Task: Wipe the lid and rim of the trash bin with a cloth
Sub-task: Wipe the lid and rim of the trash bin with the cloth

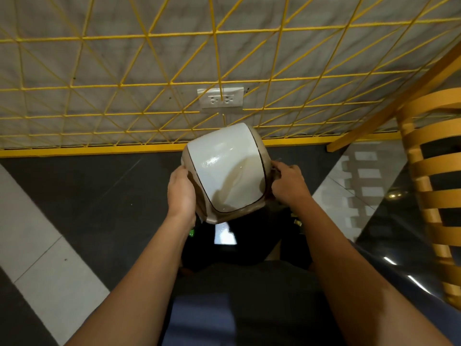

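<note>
I could read no brand, label or writing anywhere; the only marked thing was a white wall socket (220,97) with two outlets, set behind a yellow wire grid (149,71) of crossing diagonals. I held the bin lid (224,171) between both hands, lifted and tilted above the dark bin (224,248) below it. The lid was a glossy, domed shell: a white swing flap with a thin dark seam around it, framed by a beige collar, with light glaring off its smooth surface. My left hand (180,189) was closed around the collar's left edge, palm pressed flat against it. My right hand (289,182) pinched the right edge with curled fingers; something crumpled showed beneath them, but I could not tell whether it was the cloth. The floor was dark and smooth with pale tiled strips. Open floor lay to my left, while a slatted wooden chair (429,183) crowded the right and the grid closed off the far side.
</note>
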Demonstrator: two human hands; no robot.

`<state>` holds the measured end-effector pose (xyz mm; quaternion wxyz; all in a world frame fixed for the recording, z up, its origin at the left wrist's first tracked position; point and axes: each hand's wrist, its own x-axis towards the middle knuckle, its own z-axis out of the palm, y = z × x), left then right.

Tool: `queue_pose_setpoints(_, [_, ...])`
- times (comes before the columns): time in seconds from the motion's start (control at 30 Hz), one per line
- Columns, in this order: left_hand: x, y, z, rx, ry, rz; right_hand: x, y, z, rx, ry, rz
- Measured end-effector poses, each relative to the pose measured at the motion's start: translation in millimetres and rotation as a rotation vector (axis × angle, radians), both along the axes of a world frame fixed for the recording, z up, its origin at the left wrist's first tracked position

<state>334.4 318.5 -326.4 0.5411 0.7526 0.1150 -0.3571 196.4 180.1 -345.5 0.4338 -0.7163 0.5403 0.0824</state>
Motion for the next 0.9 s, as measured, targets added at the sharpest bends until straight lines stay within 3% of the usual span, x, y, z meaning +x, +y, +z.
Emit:
queue_pose_setpoints(0.27, [10.8,-5.0,-6.0,-0.154,-0.038,-0.019,-21.6,22.7,0.0,0.027,-0.027,-0.111])
queue_pose_setpoints(0.47, [15.2,-3.2,-16.4,-0.129,-0.062,-0.086,-29.2,22.3,2.4,0.047,-0.155,-0.236])
queue_pose_setpoints(0.57, [16.1,-0.7,-21.1,-0.07,-0.048,-0.065,-25.2,13.4,11.6,-0.058,-0.283,-0.37])
queue_pose_setpoints(0.73, [9.4,2.8,-27.8,-0.039,0.018,-0.1,-0.4,-6.0,22.7,-0.322,-0.433,-0.211])
queue_pose_setpoints(0.8, [8.3,2.0,-27.3,-0.041,0.027,-0.135,6.7,-0.3,21.2,-0.336,-0.445,-0.105])
queue_pose_setpoints(0.9, [7.2,2.9,-27.0,-0.031,0.015,-0.177,6.8,19.4,13.1,-0.337,-0.487,-0.132])
